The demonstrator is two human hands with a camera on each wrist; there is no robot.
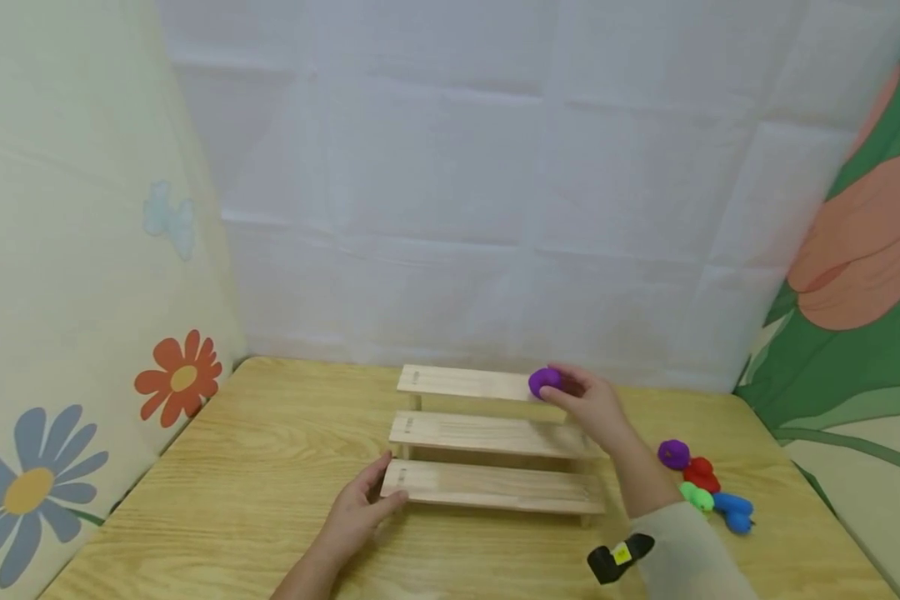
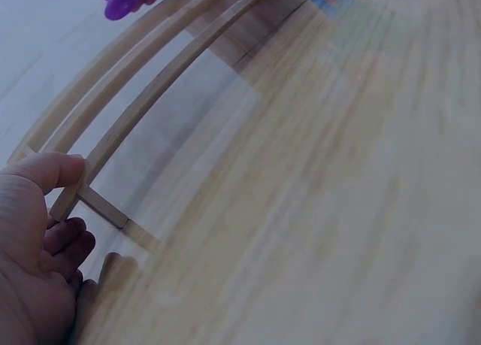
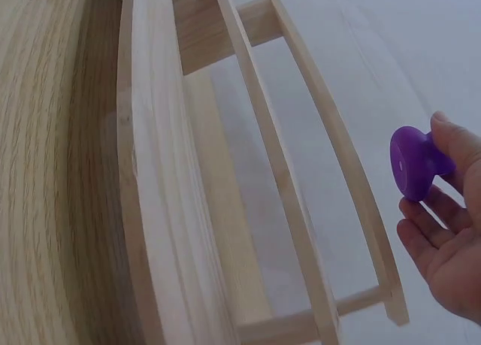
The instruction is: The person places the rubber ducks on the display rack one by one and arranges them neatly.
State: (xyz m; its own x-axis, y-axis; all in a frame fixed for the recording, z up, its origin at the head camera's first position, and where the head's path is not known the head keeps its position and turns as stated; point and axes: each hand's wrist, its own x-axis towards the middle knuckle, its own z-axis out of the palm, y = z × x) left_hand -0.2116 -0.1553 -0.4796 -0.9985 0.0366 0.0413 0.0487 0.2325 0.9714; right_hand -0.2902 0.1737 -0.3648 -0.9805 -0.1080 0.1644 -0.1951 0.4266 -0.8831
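A three-step wooden rack [image 1: 487, 483] stands on the table. My left hand [image 1: 356, 508] grips the left end of its lowest step, thumb on top and fingers below, as the left wrist view shows. My right hand [image 1: 592, 404] pinches a small purple rubber toy [image 1: 544, 382] at the right end of the top step [image 1: 465, 382]. In the right wrist view this purple toy [image 3: 410, 163] shows a smooth round base with a tiny hole and a narrower part between thumb and fingers. It appears held just off the rack there.
On the table right of the rack lie another purple toy [image 1: 673, 454], a red toy [image 1: 702, 475], a green toy [image 1: 696, 497] and a blue toy [image 1: 735, 512], close together. A white cloth [image 1: 450, 183] hangs behind the table [image 1: 270, 467], with patterned cloths at both sides.
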